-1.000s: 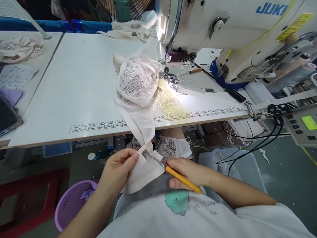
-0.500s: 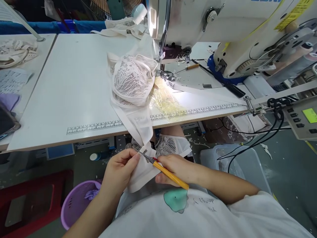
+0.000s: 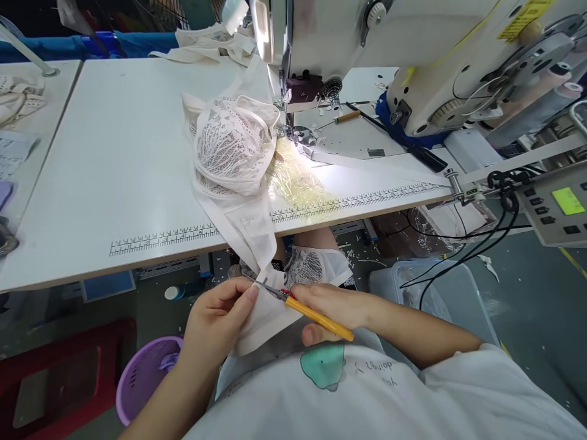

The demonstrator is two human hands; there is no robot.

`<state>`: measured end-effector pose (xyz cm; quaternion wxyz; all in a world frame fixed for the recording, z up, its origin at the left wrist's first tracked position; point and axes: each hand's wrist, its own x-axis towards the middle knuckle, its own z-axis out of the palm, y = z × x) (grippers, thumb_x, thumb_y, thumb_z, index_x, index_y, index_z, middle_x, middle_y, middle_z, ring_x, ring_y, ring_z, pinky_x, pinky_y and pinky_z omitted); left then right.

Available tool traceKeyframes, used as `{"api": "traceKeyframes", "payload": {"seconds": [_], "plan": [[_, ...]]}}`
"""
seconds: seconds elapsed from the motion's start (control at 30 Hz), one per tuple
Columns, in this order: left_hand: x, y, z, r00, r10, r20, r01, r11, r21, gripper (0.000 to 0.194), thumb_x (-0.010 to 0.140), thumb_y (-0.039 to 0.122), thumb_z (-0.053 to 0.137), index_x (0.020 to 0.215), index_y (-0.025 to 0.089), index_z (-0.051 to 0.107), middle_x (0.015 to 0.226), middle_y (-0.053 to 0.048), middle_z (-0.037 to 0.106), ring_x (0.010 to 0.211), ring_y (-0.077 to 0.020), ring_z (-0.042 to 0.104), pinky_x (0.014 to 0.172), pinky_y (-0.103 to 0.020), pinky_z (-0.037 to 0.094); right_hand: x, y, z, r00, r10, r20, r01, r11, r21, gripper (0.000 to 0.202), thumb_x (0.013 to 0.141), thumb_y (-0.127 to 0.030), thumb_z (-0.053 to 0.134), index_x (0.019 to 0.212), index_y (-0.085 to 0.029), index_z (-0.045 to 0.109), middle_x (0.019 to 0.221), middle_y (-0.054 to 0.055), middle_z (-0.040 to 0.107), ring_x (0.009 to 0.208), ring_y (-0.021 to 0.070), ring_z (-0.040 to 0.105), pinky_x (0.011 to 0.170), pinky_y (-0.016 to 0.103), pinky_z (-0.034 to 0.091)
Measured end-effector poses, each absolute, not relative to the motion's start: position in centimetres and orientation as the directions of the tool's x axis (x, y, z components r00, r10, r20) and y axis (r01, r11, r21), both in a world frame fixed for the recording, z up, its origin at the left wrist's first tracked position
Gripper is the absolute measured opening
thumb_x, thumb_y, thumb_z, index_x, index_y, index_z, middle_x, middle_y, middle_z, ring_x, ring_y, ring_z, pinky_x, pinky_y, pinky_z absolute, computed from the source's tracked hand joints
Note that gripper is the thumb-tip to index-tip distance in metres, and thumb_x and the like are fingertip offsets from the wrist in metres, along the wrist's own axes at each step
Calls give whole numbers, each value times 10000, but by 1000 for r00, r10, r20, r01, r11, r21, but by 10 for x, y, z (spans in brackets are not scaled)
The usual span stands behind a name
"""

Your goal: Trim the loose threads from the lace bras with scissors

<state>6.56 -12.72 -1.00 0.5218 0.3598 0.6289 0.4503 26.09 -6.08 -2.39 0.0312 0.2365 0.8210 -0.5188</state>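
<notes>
A white lace bra (image 3: 233,146) lies by the needle of the sewing machine (image 3: 321,36), its band hanging over the table edge to my lap. My left hand (image 3: 222,315) pinches the band's edge between thumb and fingers. In my right hand (image 3: 332,308) is a small cutting tool with an orange handle (image 3: 321,318); its metal blades (image 3: 270,289) point left and touch the band close to my left fingertips. More white lace (image 3: 312,267) rests on my lap behind the tool.
A ruler strip (image 3: 165,238) runs along the front of the table (image 3: 114,153). An orange-handled awl (image 3: 347,117) lies right of the needle. Below are a purple basket (image 3: 147,373), a red stool (image 3: 59,379) and a clear bin (image 3: 458,299).
The table and machine have shifted slightly left in view. My right thumb has moved slightly right along the orange handle. My left hand keeps its pinch on the band.
</notes>
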Motion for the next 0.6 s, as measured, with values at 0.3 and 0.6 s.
{"api": "traceKeyframes", "payload": {"seconds": [0.3, 0.6], "plan": [[71, -124, -4, -214, 897, -388, -75, 381, 922, 160, 679, 312, 666, 598, 178, 632, 541, 24, 532, 507, -94, 420, 439, -188, 320, 261, -63, -18, -875, 390, -287, 434, 370, -821, 379, 763, -528, 532, 766, -202, 338, 685, -8, 452, 579, 117, 428, 508, 237, 352], [71, -124, -3, -268, 899, -347, -35, 351, 936, 139, 664, 325, 690, 646, 188, 671, 609, -7, 586, 561, -124, 480, 487, -214, 378, 260, -68, -24, -764, 556, -328, 512, 213, -832, 357, 688, -455, 660, 673, -190, 422, 640, -4, 519, 635, 165, 561, 538, 261, 398]]}}
